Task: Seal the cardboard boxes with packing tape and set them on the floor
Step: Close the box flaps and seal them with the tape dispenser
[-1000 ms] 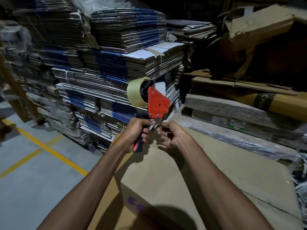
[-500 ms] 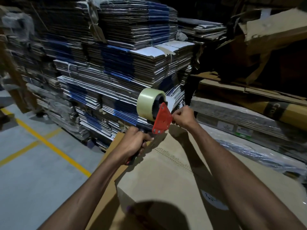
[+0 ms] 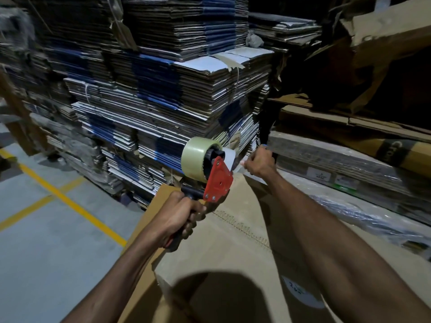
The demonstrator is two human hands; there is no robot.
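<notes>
One box [image 3: 233,264] fills the lower middle of the view, its brown top facing up with a stapled seam running diagonally across it. Its left edge drops off toward open grey floor [image 3: 46,252], which is crossed by two yellow lines that meet in a T. Its far edge sits close under a tall stack [image 3: 163,89] of flattened cartons, so there is little room ahead; the free room lies to the left.

One dispenser [image 3: 218,180] is held over the box's far end — red plate, black hub, a single roll [image 3: 198,159] of pale tape on it. The left hand [image 3: 179,217] is wrapped tight round the handle, fingers curled under it, knuckles up. The right hand [image 3: 258,163] is just beyond the dispenser, at the box's far edge, fingers curled and pinching the loose end of the tape, a short clear strip [image 3: 229,157] running between it and the roll. Whether that strip touches the cardboard cannot be told.

To the right, more flat cardboard [image 3: 326,159] lies in long bundles, some under clear wrap, pressing close beside the box on that side. A round white label [image 3: 300,294] sits on the box top near the right forearm — its writing too blurred to read. A dark shadow falls across the near part of the top.
</notes>
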